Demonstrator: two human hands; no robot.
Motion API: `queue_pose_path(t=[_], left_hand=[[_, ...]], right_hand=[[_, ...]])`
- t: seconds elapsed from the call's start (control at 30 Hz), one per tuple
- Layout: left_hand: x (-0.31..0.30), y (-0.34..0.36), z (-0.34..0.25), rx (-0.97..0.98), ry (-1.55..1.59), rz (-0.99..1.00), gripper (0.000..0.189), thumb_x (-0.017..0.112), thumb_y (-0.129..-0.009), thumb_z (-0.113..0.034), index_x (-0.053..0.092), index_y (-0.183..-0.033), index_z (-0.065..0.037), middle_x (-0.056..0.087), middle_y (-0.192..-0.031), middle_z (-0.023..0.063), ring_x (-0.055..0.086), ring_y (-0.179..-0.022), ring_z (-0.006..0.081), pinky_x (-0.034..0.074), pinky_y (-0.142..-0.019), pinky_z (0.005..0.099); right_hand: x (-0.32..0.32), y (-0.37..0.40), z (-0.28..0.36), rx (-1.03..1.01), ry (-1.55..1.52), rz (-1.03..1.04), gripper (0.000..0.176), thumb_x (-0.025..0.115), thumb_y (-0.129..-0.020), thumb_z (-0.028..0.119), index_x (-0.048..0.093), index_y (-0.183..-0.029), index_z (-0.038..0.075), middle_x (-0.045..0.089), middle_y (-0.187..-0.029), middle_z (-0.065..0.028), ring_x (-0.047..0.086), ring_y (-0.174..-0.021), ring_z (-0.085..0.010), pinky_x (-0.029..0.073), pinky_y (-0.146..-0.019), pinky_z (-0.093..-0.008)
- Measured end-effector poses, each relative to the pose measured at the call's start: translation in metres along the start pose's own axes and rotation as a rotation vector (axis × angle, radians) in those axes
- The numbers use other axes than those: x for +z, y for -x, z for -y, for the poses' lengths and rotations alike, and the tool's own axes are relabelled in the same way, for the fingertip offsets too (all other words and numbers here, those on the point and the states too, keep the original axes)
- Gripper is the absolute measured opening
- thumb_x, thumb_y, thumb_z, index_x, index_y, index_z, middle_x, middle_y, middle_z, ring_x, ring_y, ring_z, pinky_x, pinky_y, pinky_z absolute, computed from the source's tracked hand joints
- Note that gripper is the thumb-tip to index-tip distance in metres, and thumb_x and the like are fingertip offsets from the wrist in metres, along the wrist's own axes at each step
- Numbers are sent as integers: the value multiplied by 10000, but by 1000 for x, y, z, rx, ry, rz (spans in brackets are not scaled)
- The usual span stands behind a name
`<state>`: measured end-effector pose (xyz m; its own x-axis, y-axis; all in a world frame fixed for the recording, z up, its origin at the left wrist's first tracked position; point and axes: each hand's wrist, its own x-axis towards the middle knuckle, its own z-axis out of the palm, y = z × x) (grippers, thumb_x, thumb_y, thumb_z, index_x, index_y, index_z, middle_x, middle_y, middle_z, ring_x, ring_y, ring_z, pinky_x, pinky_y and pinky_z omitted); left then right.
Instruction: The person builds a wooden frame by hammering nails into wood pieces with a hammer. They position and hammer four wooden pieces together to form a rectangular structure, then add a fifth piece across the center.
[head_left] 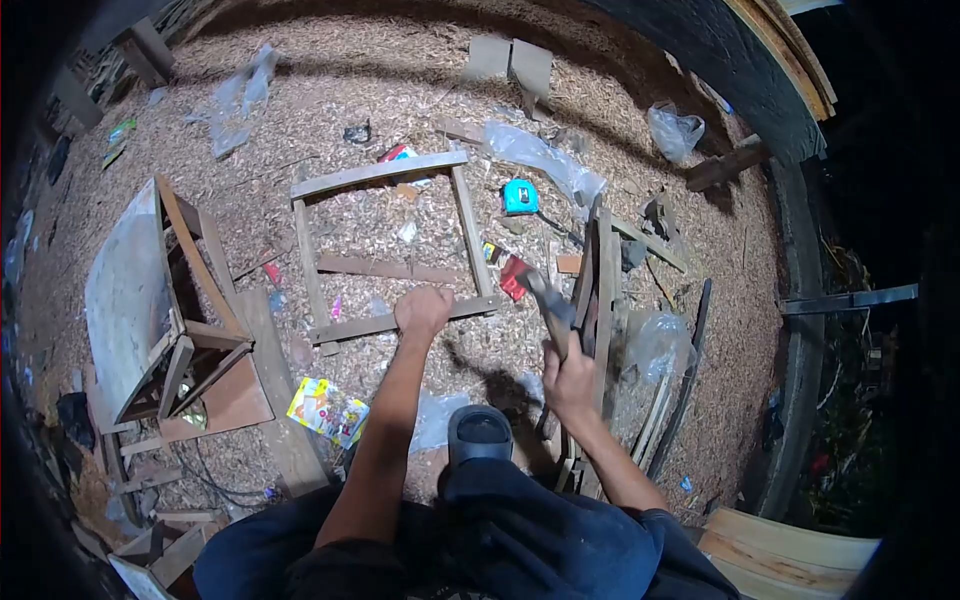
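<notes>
A rectangular wooden frame (380,163) made of thin battens lies on the ground ahead of me. My left hand (423,311) is closed around the frame's near batten, a little right of its middle. In my right hand (570,383) is a hammer (547,302), gripped by its handle and raised with the head pointing up and left, toward the frame's near right corner. The hammer's head is slightly blurred. Just beyond the hammer lies a red wrapper (512,277). A turquoise tape measure (519,197) rests right of the frame.
A small wooden stool-like piece (130,300) lies on its side at left. Long wooden strips (597,300) stand close to my right hand. A yellow packet (328,411), clear plastic (675,132) and wood scraps are scattered over shavings. My sandalled foot (480,430) is near the frame.
</notes>
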<state>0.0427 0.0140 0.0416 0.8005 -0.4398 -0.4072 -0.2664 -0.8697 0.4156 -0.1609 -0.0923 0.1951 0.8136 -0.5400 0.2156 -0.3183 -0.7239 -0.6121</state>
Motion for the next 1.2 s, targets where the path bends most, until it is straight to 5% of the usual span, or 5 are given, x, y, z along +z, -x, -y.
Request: queue_pose_path(t=[0.07, 0.53, 0.73, 0.8, 1.2], left_hand=[[-1, 4, -3, 1, 39, -19, 534, 394, -864, -399, 728, -831, 16, 682, -879, 251, 684, -868, 379, 531, -817, 445], [-5, 6, -4, 10, 35, -45, 516, 423, -846, -404, 734, -816, 7, 684, -843, 245, 687, -832, 380, 539, -796, 450], [3, 1, 0, 19, 29, -50, 519, 420, -847, -398, 728, -800, 17, 680, -836, 252, 685, -826, 385, 535, -804, 450], [6, 9, -1, 10, 44, -48, 515, 420, -847, -398, 729, -796, 11, 680, -840, 249, 682, -830, 388, 533, -808, 452], [1, 1, -1, 31, 19, -48, 509, 421, -850, -394, 732, -801, 7, 679, -822, 249, 687, -804, 382, 538, -792, 451]], right_hand=[[29, 21, -56, 206, 391, 413, 305, 562, -940, 280, 510, -999, -15, 620, -707, -289, 629, -648, -460, 478, -548, -548], [29, 13, -54, 189, 385, 378, 307, 540, -967, 288, 508, -930, -15, 582, -648, -289, 608, -644, -475, 435, -544, -564], [13, 3, -8, 56, -22, 17, 215, 586, -933, 205, 501, -902, 10, 582, -649, -284, 598, -618, -474, 431, -532, -553], [38, 22, -68, 168, 453, 429, 250, 588, -924, 244, 534, -931, 0, 608, -687, -290, 615, -642, -473, 465, -560, -558], [42, 21, -58, 240, 329, 422, 321, 528, -977, 274, 522, -1022, -44, 561, -612, -304, 593, -608, -483, 443, -524, -543]])
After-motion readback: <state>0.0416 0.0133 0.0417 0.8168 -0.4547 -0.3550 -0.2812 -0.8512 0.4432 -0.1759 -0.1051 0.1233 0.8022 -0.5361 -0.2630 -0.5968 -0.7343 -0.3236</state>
